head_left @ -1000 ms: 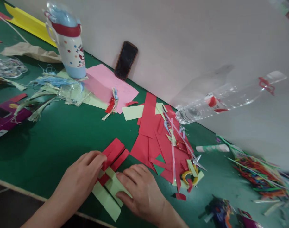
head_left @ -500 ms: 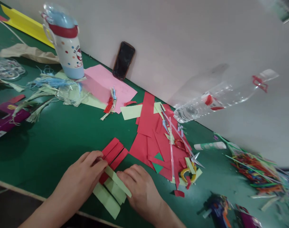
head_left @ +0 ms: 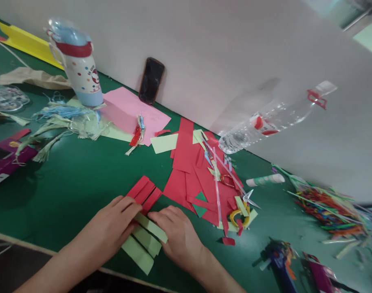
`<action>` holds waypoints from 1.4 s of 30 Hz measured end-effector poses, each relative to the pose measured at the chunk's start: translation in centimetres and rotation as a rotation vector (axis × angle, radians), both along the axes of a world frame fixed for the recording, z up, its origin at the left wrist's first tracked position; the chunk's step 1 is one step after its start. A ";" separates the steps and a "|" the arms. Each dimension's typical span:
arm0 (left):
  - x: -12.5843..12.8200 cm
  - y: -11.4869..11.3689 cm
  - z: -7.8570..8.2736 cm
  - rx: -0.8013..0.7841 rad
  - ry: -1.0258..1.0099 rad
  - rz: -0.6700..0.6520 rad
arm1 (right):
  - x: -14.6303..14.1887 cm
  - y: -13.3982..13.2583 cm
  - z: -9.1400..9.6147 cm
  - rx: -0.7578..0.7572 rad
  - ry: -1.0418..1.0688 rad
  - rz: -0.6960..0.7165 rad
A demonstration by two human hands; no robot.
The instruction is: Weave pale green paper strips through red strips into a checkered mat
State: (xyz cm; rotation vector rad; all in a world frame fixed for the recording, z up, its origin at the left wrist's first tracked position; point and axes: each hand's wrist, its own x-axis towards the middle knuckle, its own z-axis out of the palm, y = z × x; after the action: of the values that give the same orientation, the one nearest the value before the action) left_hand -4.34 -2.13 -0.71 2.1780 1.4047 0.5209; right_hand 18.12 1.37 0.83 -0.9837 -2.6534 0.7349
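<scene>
Red paper strips [head_left: 142,192] and pale green paper strips [head_left: 144,240] lie crossed on the green table [head_left: 82,179] near its front edge. My left hand [head_left: 112,228] lies on the left side of them, fingers together and pressed flat on the strips. My right hand [head_left: 176,236] rests on the right side, fingertips bent down onto a green strip. The two hands nearly touch over the crossing.
A heap of red paper scraps [head_left: 198,175] with scissors [head_left: 241,203] lies to the right. A clear water bottle [head_left: 265,122], a phone [head_left: 151,80], a pink sheet [head_left: 133,112], a child's flask [head_left: 77,61], tassels [head_left: 60,122], a glue stick [head_left: 265,180] and coloured sticks [head_left: 329,211] ring the area.
The hands drew closer together over the strips. A green strip now lies across the red ones between the fingers. The camera shifted slightly, moving everything left.
</scene>
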 end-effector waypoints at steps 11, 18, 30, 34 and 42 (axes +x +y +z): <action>-0.1 0.4 -0.5 0.035 -0.023 0.059 | -1.8 1.8 2.7 -0.682 0.484 -0.287; -0.6 0.3 -0.7 0.068 -0.069 0.103 | -1.6 4.3 1.0 -0.078 0.030 -0.293; -0.7 0.4 -1.2 0.037 -0.101 0.115 | -2.4 4.1 -0.5 0.064 -0.043 -0.292; -0.7 0.5 -1.1 0.034 -0.108 0.127 | -2.1 3.8 -0.6 0.053 0.066 -0.309; -0.7 0.5 -0.9 0.002 -0.114 0.115 | -1.5 2.5 0.9 -0.112 0.214 -0.268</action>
State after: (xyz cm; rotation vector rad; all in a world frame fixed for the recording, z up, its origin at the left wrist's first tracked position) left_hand -4.99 -1.67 -1.57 2.0433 1.4737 0.6772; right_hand 16.65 3.85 1.73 -1.1876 -2.2638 0.8775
